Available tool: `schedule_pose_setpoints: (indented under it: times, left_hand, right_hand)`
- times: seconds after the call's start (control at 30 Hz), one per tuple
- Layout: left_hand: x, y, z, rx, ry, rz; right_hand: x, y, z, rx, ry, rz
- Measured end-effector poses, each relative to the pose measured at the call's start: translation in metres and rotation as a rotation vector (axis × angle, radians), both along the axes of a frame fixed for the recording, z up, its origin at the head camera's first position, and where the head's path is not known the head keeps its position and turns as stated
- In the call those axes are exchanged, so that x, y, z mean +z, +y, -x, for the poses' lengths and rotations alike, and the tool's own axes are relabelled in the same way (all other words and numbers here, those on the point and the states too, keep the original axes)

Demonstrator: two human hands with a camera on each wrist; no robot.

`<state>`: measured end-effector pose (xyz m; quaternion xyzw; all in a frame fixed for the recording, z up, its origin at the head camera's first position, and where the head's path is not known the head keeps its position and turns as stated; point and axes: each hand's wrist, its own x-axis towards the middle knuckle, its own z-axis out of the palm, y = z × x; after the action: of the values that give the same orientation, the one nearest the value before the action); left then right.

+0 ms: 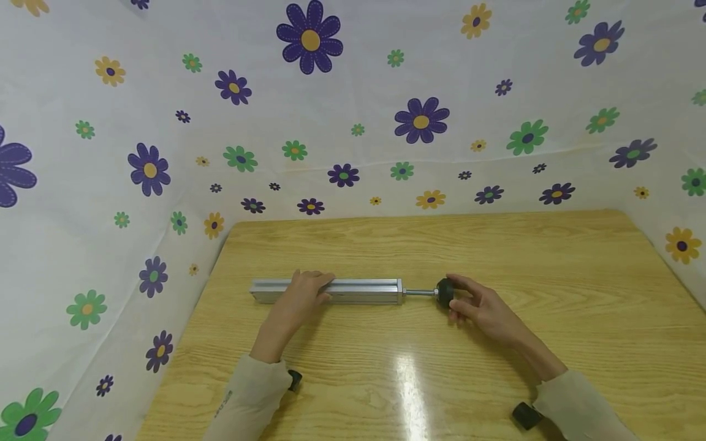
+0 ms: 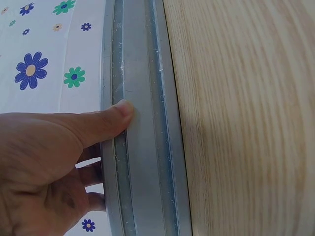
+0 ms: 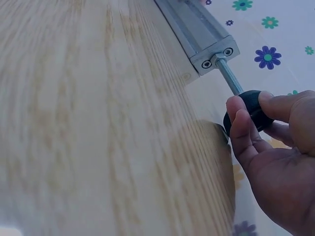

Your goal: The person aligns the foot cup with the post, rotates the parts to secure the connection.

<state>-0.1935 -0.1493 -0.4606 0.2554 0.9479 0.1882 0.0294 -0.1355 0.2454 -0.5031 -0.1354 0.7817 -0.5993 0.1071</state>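
Note:
A long silver aluminium profile [image 1: 364,291] with grooves along its sides lies crosswise on the wooden table. My left hand [image 1: 300,297] grips it left of its middle; in the left wrist view the thumb [image 2: 118,115] presses on its grooved face and the other fingers go behind it. From the right end cap [image 3: 215,56], which has two screws, a threaded rod [image 1: 420,292] with a nut sticks out. That rod carries a round black levelling foot [image 1: 444,293], which my right hand [image 1: 491,313] pinches between thumb and fingers, partly covering it.
Pale wood-grain table [image 1: 358,355] lies under both hands, with a bright light reflection near the front. A white cloth [image 1: 364,86] printed with flowers rises behind the table and along both sides. Black wrist devices [image 1: 526,416] sit by the sleeves.

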Motion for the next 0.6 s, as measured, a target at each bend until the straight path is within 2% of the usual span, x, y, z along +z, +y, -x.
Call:
schedule_pose_setpoints:
  times: [0.3, 0.6]
  left_hand:
    - [0.0014, -0.0001, -0.0012, 0.002, -0.007, -0.001]
    - [0.0017, 0.0005, -0.0022, 0.010, -0.001, 0.000]
  right_hand:
    - [0.0021, -0.0022, -0.0029, -0.009, 0.041, -0.049]
    - [-0.0041, -0.0013, 0.0021, -0.011, 0.037, 0.050]
